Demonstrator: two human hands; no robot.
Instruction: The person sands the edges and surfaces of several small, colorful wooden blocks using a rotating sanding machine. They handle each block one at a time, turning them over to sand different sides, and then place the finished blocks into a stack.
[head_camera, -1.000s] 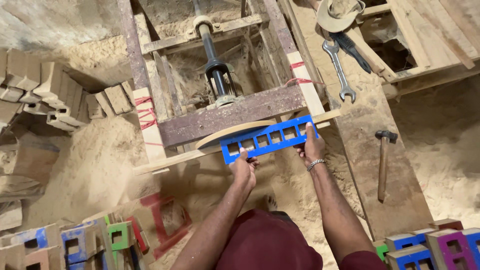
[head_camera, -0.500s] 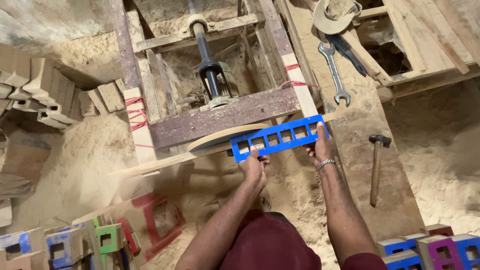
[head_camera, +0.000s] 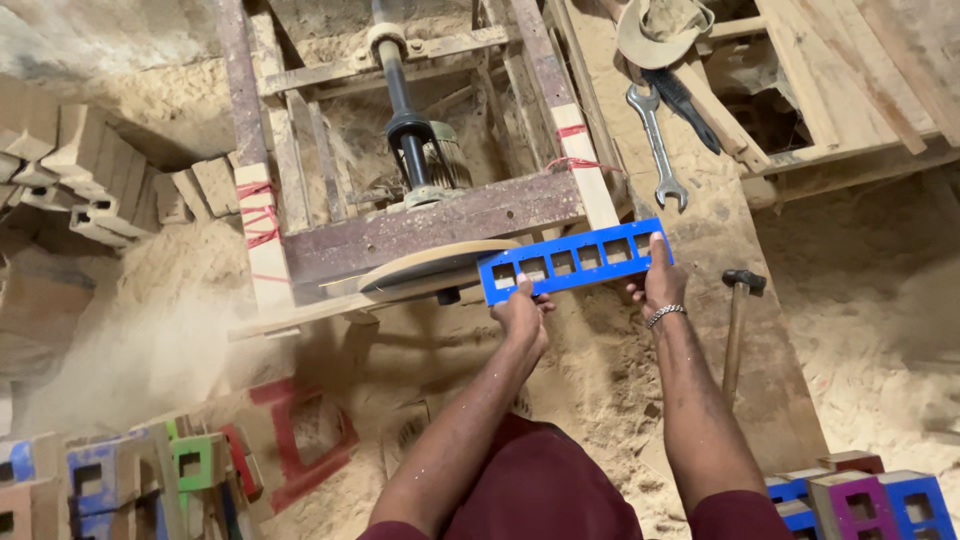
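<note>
Hands gripped the blue wooden strip with square cut-outs (head_camera: 574, 262): my left hand (head_camera: 522, 315) clamped its near end, my right hand (head_camera: 660, 283) the far, pressing its edge against the tan sanding disc (head_camera: 435, 264) at the frame's front rail (head_camera: 430, 228).

Blue frame (head_camera: 575, 262): painted, matt blue, looks like wood.
Sanding disc (head_camera: 440, 262): tan face, smooth-looking though blurred, possibly abrasive paper.
Machine frame (head_camera: 430, 222): dull, worn bars, rust-brown, dusted.
Wrench (head_camera: 655, 140): bare grey metal, slight sheen.
Hammer (head_camera: 738, 322): dark metal head, plain wooden handle.
Bracelet (head_camera: 662, 314): shiny metal links.
Floor (head_camera: 150, 330): loose, powdery sawdust.
Stacked blocks (head_camera: 80, 175): raw, unpainted wood.
</note>
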